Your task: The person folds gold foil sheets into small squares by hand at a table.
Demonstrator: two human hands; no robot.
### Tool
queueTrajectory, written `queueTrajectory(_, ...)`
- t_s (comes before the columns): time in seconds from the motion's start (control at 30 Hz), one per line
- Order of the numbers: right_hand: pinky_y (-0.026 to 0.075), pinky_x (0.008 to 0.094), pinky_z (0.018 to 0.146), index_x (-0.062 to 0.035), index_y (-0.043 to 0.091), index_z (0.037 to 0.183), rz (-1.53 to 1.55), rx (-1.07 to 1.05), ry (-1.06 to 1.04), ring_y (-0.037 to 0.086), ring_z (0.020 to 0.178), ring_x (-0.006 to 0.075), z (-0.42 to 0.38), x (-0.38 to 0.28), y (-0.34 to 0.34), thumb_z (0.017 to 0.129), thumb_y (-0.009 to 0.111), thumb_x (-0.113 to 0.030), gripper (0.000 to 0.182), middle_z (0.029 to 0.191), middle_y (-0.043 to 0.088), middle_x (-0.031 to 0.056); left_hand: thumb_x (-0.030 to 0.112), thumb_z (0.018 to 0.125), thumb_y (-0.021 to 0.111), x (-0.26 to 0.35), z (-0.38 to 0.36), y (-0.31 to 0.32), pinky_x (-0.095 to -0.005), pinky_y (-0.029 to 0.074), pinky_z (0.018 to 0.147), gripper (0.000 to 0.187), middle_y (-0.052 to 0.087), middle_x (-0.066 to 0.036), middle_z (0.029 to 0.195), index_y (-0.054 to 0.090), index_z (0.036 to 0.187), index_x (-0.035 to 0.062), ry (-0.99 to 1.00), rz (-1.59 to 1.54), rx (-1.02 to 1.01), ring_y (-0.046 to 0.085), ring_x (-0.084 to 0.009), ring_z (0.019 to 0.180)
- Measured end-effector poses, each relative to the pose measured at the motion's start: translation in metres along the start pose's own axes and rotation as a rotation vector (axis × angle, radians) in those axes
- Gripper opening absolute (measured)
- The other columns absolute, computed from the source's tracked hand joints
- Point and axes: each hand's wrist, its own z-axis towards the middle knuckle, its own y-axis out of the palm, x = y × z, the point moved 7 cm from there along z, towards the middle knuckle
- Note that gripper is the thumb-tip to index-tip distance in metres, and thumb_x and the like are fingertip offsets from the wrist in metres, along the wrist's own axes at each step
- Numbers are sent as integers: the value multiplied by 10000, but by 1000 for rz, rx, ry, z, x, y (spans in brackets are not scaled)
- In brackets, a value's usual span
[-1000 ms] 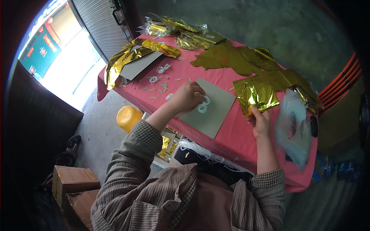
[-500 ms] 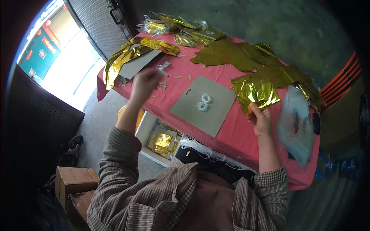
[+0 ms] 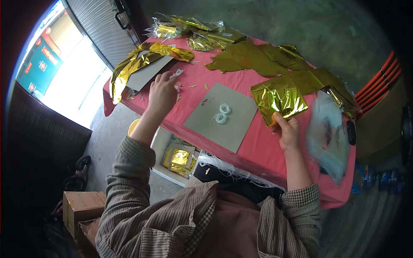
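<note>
My right hand (image 3: 287, 131) pinches the near corner of a shiny gold foil square (image 3: 278, 98), thumb on top. Over the far left part of the table, my left hand (image 3: 161, 95) reaches out with fingers bent and apart, its fingertips right at a small bundle of white string (image 3: 177, 73). Small tan scraps (image 3: 192, 86) lie about that hand. Between my hands sits a grey board (image 3: 215, 122), carrying white string coils (image 3: 222, 113) and a small dark red piece (image 3: 204, 102).
A pink cloth (image 3: 264, 161) covers the table. Gold foil sheets (image 3: 241, 60) and wrapped packs (image 3: 215, 36) lie at the back. Clear plastic bags (image 3: 329, 137) lie at right, gold foil over grey boards (image 3: 148, 73) at left. Below stands a white box (image 3: 161, 144) holding gold pieces.
My left hand has come forward to the white string, and its fingers have spread from a blurred, closed shape. My right hand keeps hold of the gold foil square. The view has shifted slightly.
</note>
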Motion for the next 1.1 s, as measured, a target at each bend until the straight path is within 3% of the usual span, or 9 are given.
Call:
queueTrajectory(0.17, 415, 206, 396, -73, 608, 830, 24, -16, -10, 548, 467, 84, 1, 1, 2, 830, 648, -157, 93, 644, 615, 25, 119, 755, 638, 85, -25, 6, -394, 451, 810, 169, 592, -115, 959, 635, 901, 35, 251, -514, -148, 561, -289, 926)
queueTrajectory(0.37, 418, 201, 397, -74, 610, 834, 22, -11, -22, 549, 468, 85, 0, 0, 1, 829, 648, -155, 90, 646, 615, 25, 136, 748, 610, 103, -35, 39, -366, 484, 681, 138, 594, -123, 815, 627, 834, 29, 100, -515, -360, 600, -267, 763)
queueTrajectory(0.47, 419, 201, 396, -74, 610, 835, 31, -7, -28, 548, 462, 87, 0, -1, 0, 829, 648, -154, 89, 645, 614, 24, 131, 751, 587, 75, -22, 32, -357, 489, 641, 118, 594, -122, 762, 627, 821, 44, 5, -458, -326, 604, -269, 698)
queueTrajectory(0.57, 419, 203, 396, -73, 609, 830, 33, -18, -26, 546, 456, 89, -1, -1, 2, 828, 648, -154, 90, 645, 612, 21, 177, 756, 612, 18, 1, 13, -368, 485, 644, 146, 615, -107, 786, 627, 799, 39, -130, -208, -101, 612, -276, 722)
queueTrajectory(0.77, 419, 204, 397, -73, 604, 822, 36, -26, -33, 547, 459, 88, 0, -3, 3, 829, 647, -153, 91, 644, 608, 17, 187, 751, 629, -16, -1, 27, -377, 477, 641, 164, 620, -110, 755, 641, 832, 44, -162, -166, -241, 614, -278, 707)
queueTrajectory(0.9, 418, 202, 397, -72, 603, 825, 31, -10, -25, 547, 464, 84, -2, -3, 3, 829, 648, -157, 96, 640, 606, 16, 132, 737, 627, -30, 1, 13, -367, 481, 666, 300, 629, -109, 784, 608, 1032, 81, -310, -207, -201, 622, -261, 742)
queueTrajectory(1.0, 417, 201, 398, -72, 604, 828, 10, -14, -15, 548, 464, 83, -2, -2, 3, 831, 647, -159, 97, 639, 606, 16, 32, 718, 591, -51, 2, 3, -331, 488, 713, 365, 614, -118, 895, 599, 1080, 80, -157, 156, 93, 608, -237, 807)
queueTrajectory(1.03, 417, 201, 398, -72, 604, 828, 12, -17, -16, 548, 464, 83, -2, -2, 3, 831, 647, -159, 97, 639, 606, 16, 32, 718, 591, -55, 0, 6, -331, 488, 713, 365, 614, -118, 895, 599, 1080, 80, -158, 160, 95, 608, -237, 807)
queueTrajectory(1.1, 415, 201, 394, -70, 604, 830, 8, -25, -30, 547, 460, 84, -1, -1, 4, 833, 645, -157, 96, 638, 606, 18, 48, 741, 601, -40, -1, 21, -331, 483, 708, 284, 609, -109, 921, 631, 1023, 64, -132, -250, -148, 598, -226, 799)
